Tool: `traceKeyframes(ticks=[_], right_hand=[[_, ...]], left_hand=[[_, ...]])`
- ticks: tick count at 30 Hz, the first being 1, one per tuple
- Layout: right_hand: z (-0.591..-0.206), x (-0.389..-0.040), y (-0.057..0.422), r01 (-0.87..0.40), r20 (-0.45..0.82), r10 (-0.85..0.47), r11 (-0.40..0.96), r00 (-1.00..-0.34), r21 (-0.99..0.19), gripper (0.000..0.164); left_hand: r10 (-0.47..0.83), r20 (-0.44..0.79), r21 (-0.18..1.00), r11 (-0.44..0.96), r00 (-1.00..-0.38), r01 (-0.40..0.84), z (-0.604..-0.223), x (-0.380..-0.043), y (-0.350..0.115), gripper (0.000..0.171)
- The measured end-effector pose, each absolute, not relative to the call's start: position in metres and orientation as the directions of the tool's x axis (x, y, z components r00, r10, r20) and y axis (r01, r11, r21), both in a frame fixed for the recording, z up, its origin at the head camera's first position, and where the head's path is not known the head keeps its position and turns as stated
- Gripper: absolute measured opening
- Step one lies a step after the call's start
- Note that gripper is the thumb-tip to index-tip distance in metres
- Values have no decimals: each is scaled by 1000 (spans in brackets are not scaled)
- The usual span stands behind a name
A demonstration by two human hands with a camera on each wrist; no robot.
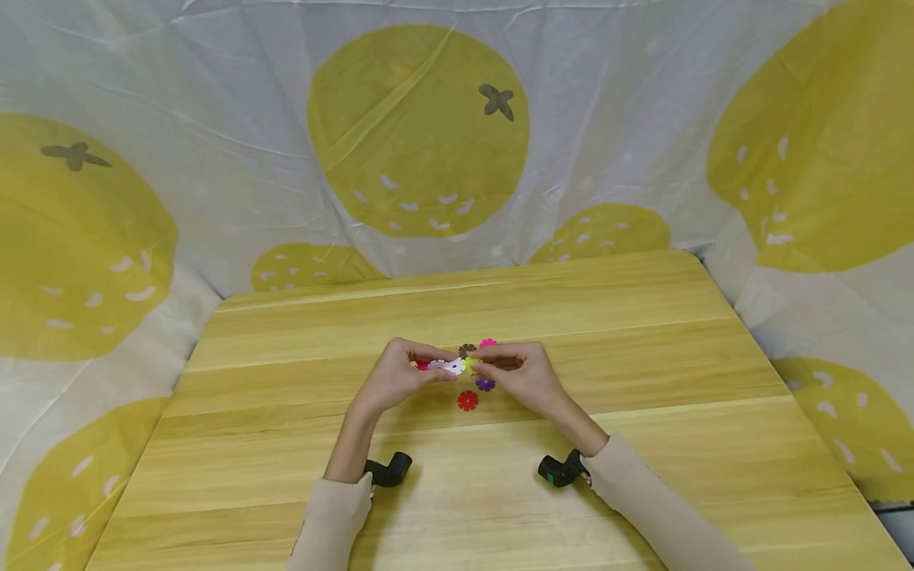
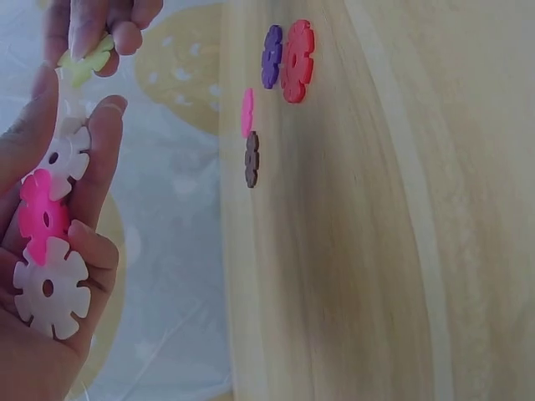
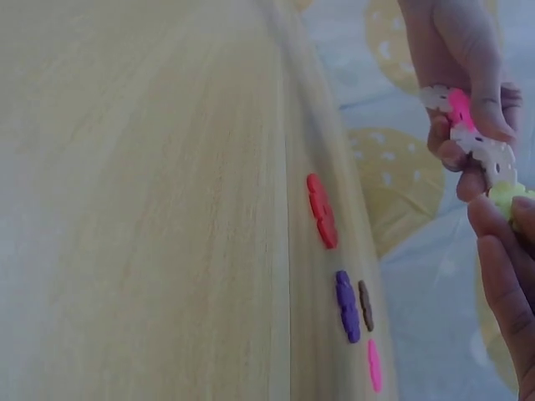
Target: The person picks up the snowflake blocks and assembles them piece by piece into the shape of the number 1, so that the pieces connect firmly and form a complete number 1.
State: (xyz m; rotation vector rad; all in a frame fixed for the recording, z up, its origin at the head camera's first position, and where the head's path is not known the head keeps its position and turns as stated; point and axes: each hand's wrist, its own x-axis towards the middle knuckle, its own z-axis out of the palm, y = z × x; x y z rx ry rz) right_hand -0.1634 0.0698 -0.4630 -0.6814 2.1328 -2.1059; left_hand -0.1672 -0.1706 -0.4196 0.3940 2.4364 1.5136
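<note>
My left hand point(image 1: 400, 377) holds a chain of flat notched plastic discs. In the left wrist view a white disc point(image 2: 50, 288) lies at the palm end, joined to a pink disc point(image 2: 42, 215), then another white disc point(image 2: 68, 157) between thumb and fingers. A further whitish disc point(image 3: 497, 159) shows in the right wrist view. With thumb and fingertips, my right hand point(image 1: 524, 374) pinches a yellow disc point(image 3: 506, 197) at the chain's far end. The yellow disc meets the whitish one; whether their slots are engaged I cannot tell.
On the wooden table point(image 1: 457, 507), below and behind the hands, lie loose discs: red point(image 1: 467, 400), purple point(image 1: 486, 385), brown point(image 1: 467, 350) and pink point(image 1: 489, 342). A white curtain with yellow fruit prints point(image 1: 421, 135) hangs behind the far table edge.
</note>
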Motion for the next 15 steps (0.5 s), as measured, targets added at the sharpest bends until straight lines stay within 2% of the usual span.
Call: traceKeyframes(ticks=[15], right_hand=[[-459,-166,68,-286,239,-390,67,-889,-956,14]], left_hand=[[366,-65,906,411,-928,98,-427,-170,-171,22]])
